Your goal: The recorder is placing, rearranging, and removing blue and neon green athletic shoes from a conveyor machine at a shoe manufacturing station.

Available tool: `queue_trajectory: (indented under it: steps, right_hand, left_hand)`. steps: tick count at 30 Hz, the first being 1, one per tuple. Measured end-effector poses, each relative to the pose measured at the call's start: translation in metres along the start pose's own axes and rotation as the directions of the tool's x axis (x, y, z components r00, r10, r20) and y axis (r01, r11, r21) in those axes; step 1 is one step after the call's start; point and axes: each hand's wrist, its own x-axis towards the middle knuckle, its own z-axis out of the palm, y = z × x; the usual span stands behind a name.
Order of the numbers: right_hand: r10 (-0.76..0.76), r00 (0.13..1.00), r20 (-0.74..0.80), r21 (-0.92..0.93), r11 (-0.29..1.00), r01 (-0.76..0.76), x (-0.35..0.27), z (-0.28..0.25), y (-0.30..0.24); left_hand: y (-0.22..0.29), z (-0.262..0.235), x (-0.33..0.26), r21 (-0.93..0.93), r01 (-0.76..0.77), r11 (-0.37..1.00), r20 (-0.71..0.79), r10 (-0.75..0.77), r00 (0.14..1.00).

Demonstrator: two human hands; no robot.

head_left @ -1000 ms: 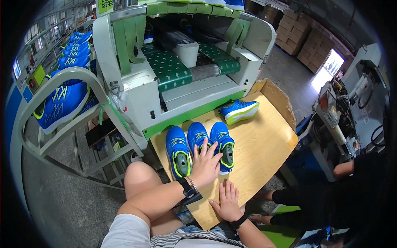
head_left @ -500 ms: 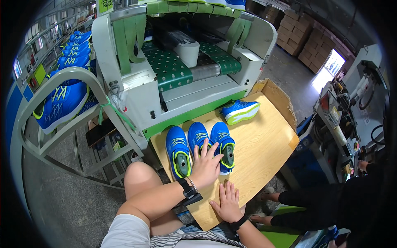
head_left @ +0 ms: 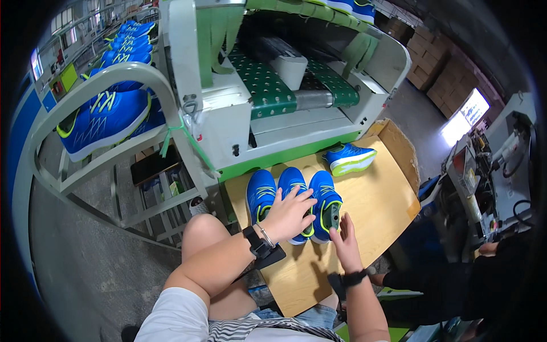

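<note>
Three blue shoes with lime trim stand side by side on a wooden table (head_left: pixel 370 211): the left shoe (head_left: pixel 260 192), the middle shoe (head_left: pixel 292 178) and the right shoe (head_left: pixel 325 196). My left hand (head_left: pixel 288 214) lies flat on the middle shoe with its fingers spread. My right hand (head_left: pixel 345 239) reaches up from the table, its fingertips touching the heel of the right shoe. A fourth blue shoe (head_left: pixel 348 159) lies apart, close to the machine at the table's far side.
A white machine (head_left: pixel 228 122) with a green dotted conveyor belt (head_left: pixel 259 85) stands behind the table. A grey rack (head_left: pixel 91 85) at the left carries several blue shoes. Another person's hand (head_left: pixel 489 248) and equipment (head_left: pixel 473 171) are at the right. Cardboard boxes (head_left: pixel 424 68) stand far back.
My right hand has moved forward and to the right, from the bare table to the heel of the right shoe. My left hand has stayed on the middle shoe.
</note>
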Motion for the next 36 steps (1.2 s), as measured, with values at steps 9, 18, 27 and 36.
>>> queue_trajectory:
  steps: [9,18,27,36]
  right_hand:
    - [0.078,0.994,0.071,-0.032,0.997,-0.075,0.052,0.034,-0.005]
    - [0.226,0.862,0.453,-0.066,0.973,-0.22,0.101,0.025,-0.04]
    - [-0.35,0.916,0.195,-0.904,0.299,0.306,0.206,0.006,-0.021]
    - [-0.452,0.77,-0.45,-0.574,0.807,0.137,0.17,-0.015,-0.002]
  left_hand:
    - [-0.004,0.001,-0.01,0.113,-0.045,0.993,-0.212,0.069,0.975]
    - [-0.008,-0.003,0.009,0.136,0.033,0.99,-0.165,-0.01,0.986]
    - [-0.005,0.008,0.027,0.05,-0.013,0.999,-0.088,0.017,0.996]
    - [-0.007,0.009,0.024,0.058,0.001,0.998,-0.116,0.006,0.993]
